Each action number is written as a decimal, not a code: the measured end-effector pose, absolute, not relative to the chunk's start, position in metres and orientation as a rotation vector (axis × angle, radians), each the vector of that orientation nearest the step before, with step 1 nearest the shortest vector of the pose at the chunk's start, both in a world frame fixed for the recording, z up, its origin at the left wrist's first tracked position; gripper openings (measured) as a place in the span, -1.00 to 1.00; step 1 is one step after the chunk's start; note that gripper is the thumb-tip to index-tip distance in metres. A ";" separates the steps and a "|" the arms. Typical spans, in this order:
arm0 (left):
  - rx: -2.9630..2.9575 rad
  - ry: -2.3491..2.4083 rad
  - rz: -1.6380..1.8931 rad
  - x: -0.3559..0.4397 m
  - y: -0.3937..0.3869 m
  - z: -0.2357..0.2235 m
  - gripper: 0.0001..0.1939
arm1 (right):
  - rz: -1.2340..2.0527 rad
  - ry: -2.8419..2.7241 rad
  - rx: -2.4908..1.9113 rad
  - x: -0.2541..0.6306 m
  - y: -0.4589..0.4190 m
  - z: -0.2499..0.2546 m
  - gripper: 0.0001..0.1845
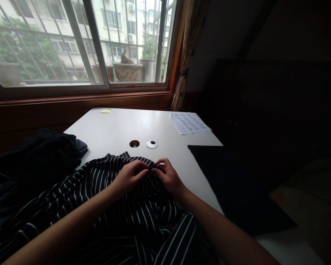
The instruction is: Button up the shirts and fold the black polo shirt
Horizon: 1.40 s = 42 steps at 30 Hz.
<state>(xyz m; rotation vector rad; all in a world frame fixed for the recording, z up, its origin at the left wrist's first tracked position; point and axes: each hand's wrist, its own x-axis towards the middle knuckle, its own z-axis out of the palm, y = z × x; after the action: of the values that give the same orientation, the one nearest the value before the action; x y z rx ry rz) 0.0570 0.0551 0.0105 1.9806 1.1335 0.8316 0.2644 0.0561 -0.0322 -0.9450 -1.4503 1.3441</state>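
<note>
A black garment with white stripes lies rumpled over the near part of the white table. My left hand pinches its upper edge between thumb and fingers. Close beside it, my right hand grips the same edge, thumb and forefinger closed on the cloth. The two hands nearly meet, and folded fabric runs between them. Exactly what the fingertips press on is too small and dark to make out. Both forearms reach in over the striped cloth.
Dark clothing is heaped at the left. On the right, a flat black piece overhangs the table edge. Printed sheets and a yellow sticky note lie at the back, near a round hole and a white ring-shaped cover.
</note>
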 end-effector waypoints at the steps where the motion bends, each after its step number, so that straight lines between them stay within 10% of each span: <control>1: 1.904 1.102 0.808 0.059 0.055 0.005 -0.77 | 1.308 -1.485 -0.959 0.264 0.056 -0.032 -0.66; 42: 1.104 0.898 0.740 0.045 0.064 -0.016 -0.79 | 0.662 -1.818 -1.038 0.264 0.053 -0.031 -0.70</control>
<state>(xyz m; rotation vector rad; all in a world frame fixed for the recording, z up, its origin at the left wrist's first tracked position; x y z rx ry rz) 0.0449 0.0643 -0.0163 1.1035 0.8983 0.7397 0.2645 0.0533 -0.0309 -1.0380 -1.8183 0.6624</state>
